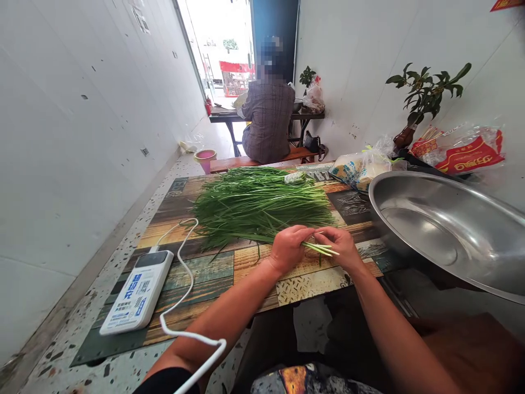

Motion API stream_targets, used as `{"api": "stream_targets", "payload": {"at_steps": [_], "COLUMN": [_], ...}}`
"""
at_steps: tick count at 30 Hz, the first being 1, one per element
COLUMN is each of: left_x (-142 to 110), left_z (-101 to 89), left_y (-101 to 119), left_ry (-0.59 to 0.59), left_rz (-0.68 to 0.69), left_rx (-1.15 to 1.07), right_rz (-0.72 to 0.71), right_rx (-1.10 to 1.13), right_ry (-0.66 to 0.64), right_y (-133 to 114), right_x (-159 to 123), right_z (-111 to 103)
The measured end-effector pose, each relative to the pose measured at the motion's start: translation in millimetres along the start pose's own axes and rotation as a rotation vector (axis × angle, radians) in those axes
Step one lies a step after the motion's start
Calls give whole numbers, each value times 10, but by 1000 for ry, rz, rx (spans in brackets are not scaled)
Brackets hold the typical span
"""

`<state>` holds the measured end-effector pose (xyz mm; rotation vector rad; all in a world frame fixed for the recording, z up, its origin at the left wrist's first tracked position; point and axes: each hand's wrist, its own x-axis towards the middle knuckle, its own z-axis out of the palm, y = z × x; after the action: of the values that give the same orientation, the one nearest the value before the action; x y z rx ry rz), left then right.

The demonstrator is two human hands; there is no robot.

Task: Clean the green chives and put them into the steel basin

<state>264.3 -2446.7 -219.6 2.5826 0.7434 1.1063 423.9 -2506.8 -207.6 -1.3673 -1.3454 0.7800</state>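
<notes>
My left hand [289, 247] is closed around a few garlic chives [318, 248], whose pale stem ends stick out to the right. My right hand [341, 245] is pinched at these stems, its fingertips close to my left thumb; exactly what lies between them is hard to make out. Just beyond both hands spreads a large pile of garlic chives [262, 202], green leaves to the left and paler stems to the right. A small light-coloured bundle [295, 178] rests on the far side of the pile.
A wide steel basin [426, 230] stands at the table's right. Plastic bags [363, 169] and a potted plant [426, 93] are behind it. On the left lies a white power bank [137, 290] with a cable reaching toward me. Another person [268, 120] sits at a farther table.
</notes>
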Motion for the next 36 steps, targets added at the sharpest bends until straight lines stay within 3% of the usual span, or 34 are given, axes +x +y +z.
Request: {"api": "stream_targets", "payload": {"at_steps": [4, 9, 13, 16, 18, 20, 23, 30, 36], "left_x": [3, 13, 12, 11, 12, 13, 14, 12, 11], "left_z": [-7, -9, -22, -34, -41, -46, -50, -27, -35], "left_y": [-10, -20, -15, -9, -8, -11, -11, 24, -13], "left_ry": [-25, 16, -5, -39, -64, -81, -84, -34, 16], "left_rz": [-17, -49, -57, -27, 1, 26, 42, -7, -34], "left_rx": [32, 68, 121, 194, 243, 266, 252, 158, 176], "right_rz": [-35, 31, 44, -185, -400, -496, -430, 102, 96], "right_rx": [-151, -291, -528, -574, -590, -637, -597, 132, 83], "right_ry": [-12, 317, 394, 292, 134, -2, -25, 205, 421], "right_y": [5, 160, 170, 68, 8, -15, 13, 142, 90], "right_x": [2, 31, 30, 21, 26, 42, 64, 87, 249], "right_z": [-76, -209, -273, -228, -169, -113, -65, 71, -12]}}
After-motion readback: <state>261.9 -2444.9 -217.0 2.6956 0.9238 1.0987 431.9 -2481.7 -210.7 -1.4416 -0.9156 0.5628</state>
